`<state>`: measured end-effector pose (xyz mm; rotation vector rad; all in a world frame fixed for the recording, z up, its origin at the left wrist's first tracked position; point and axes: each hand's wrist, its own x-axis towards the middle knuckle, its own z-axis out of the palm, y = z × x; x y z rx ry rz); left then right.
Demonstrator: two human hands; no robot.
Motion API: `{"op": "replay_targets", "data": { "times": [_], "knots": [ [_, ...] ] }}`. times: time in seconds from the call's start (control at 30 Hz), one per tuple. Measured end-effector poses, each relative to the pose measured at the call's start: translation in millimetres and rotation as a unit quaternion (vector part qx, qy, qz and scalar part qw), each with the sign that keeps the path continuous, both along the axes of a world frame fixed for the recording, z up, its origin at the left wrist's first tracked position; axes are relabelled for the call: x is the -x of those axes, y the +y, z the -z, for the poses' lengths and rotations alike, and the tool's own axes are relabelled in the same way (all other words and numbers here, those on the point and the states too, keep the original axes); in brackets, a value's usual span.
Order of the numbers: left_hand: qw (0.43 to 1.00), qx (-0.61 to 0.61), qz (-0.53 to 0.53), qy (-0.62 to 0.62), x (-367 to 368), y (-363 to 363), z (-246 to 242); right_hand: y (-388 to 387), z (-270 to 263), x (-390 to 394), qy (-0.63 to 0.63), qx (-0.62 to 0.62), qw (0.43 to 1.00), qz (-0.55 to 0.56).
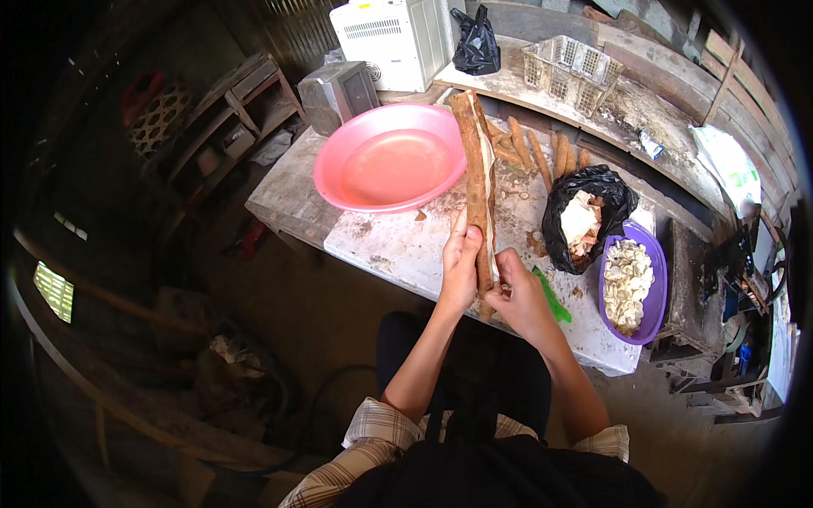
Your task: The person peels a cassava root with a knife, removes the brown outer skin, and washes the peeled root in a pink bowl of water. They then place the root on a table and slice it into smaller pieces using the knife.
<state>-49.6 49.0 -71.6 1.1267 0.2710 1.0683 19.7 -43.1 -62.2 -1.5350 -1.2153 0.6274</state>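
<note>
A long brown cassava root [473,159], its peel split lengthwise with pale flesh showing, is held upright over the table edge. My left hand [462,260] grips its lower part. Closed on the peel edge near the lower end is my right hand [516,291]. A pink basin [336,184] with liquid stands left of the root. More roots [521,143] lie behind it. To the right are a black plastic bag [559,238] with pale and brown peelings and a purple basin [660,286] of sliced pale pieces. A green object [551,295], perhaps a knife, lies beside my right hand.
The worn white tabletop [375,244] lies before me. Behind it, a shelf [641,114] bears a plastic basket [571,73] and a knotted black bag [476,44]. A white appliance [394,44] and a grey boxy device [340,95] stand at the back left.
</note>
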Motion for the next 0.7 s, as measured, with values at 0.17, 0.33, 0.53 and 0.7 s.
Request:
{"op": "replay_targets", "data": {
  "times": [0.17,0.33,0.53,0.7],
  "knots": [
    [1.0,0.012,0.019,0.017,0.6,5.6,-8.4,0.5,-3.9,1.1,0.005,0.031,1.0,0.001],
    [0.995,0.087,0.026,-0.038,3.6,15.1,-21.4,-2.3,7.4,2.3,0.089,-0.051,0.995,0.018],
    [0.993,0.089,0.028,-0.068,7.7,17.4,-33.9,-11.6,9.0,-1.5,0.185,-0.024,0.982,-0.039],
    [0.991,0.109,0.016,-0.082,1.6,18.0,-40.8,-10.5,9.3,4.7,0.209,-0.055,0.976,-0.019]
  ]
}}
